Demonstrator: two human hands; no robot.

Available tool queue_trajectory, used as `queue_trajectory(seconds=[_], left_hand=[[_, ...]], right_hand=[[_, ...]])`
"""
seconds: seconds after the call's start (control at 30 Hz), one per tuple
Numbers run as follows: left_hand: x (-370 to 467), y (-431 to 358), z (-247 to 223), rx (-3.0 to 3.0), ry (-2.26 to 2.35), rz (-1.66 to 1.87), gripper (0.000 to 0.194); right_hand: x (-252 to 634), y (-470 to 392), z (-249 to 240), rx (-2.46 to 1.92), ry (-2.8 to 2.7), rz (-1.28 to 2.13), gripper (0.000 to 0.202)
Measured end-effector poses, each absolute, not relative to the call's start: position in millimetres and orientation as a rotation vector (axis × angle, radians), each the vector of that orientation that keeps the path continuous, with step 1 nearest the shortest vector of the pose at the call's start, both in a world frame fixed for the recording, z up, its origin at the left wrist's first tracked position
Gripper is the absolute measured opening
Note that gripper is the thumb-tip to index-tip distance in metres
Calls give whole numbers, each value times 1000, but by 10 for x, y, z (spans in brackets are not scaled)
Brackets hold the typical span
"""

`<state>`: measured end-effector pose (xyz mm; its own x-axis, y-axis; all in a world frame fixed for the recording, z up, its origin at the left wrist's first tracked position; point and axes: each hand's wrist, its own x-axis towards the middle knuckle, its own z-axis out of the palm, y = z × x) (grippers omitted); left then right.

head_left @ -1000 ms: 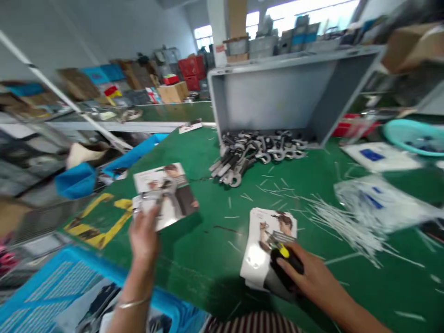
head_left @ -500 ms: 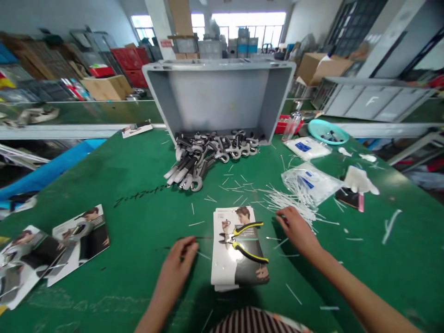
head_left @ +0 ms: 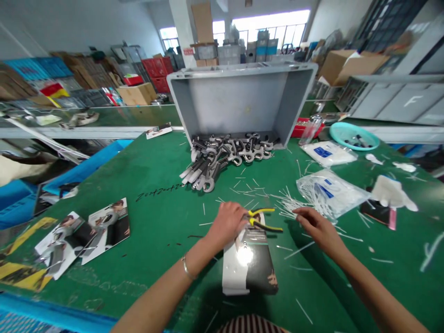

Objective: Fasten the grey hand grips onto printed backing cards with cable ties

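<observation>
My left hand (head_left: pixel 229 224) is closed round the jaw end of the yellow-and-black pliers (head_left: pixel 266 221), over the top of a stack of printed cards (head_left: pixel 251 263). The pliers' handles point right. To the right, my right hand (head_left: pixel 314 224) has its fingers bent close together near the loose white zip ties (head_left: pixel 289 203); whether something is between the fingertips is too small to tell. Grey-and-black tools with ring ends (head_left: pixel 211 169) are heaped at the mouth of a grey crate (head_left: pixel 239 101) lying on its side.
At the left lie two cards with tools on them (head_left: pixel 107 224). On the right are a plastic bag of ties (head_left: pixel 333 189), a white glove (head_left: pixel 390 192), a white packet (head_left: pixel 329 152) and a turquoise bowl (head_left: pixel 354 136). A blue bin (head_left: pixel 86 166) stands beyond the table's left edge.
My left hand has moved up and right from beside the cards onto the pliers, which are now higher on the stack. My right hand stays by the ties. The view has shifted left.
</observation>
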<state>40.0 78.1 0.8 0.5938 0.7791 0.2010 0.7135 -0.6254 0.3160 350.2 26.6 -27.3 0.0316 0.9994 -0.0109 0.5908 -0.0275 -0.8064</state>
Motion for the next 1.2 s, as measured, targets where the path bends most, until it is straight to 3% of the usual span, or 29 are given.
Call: queue_trajectory(seconds=[0.1, 0.2, 0.27, 0.43, 0.67, 0.8, 0.97, 1.2], left_hand=[[562, 1038, 392, 2626, 1376, 806, 38], [703, 915, 617, 2746, 970, 798, 39], [746, 661, 557, 2733, 737, 684, 36], [678, 20, 51, 2288, 1006, 860, 21], [453, -285, -199, 2052, 1209, 867, 15], [202, -201, -456, 1799, 1633, 889, 46], [-22, -102, -611, 1506, 1654, 864, 22], [-275, -110, -362, 982, 1470, 1085, 30]], right_hand=[[3358, 62, 27, -1455, -1331, 1176, 28], [3155, -115, 266, -1152, -1054, 1543, 24], [3033, -174, 341, -1000, -890, 1703, 22], [2749, -186, 246, -921, -750, 1888, 24], [2420, -272, -54, -1218, -1199, 1655, 25], [2447, -288, -139, -1294, -1056, 1542, 28], [2431, -186, -175, -1269, -1010, 1500, 29], [2159, 137, -15, -1172, -1114, 1464, 22]])
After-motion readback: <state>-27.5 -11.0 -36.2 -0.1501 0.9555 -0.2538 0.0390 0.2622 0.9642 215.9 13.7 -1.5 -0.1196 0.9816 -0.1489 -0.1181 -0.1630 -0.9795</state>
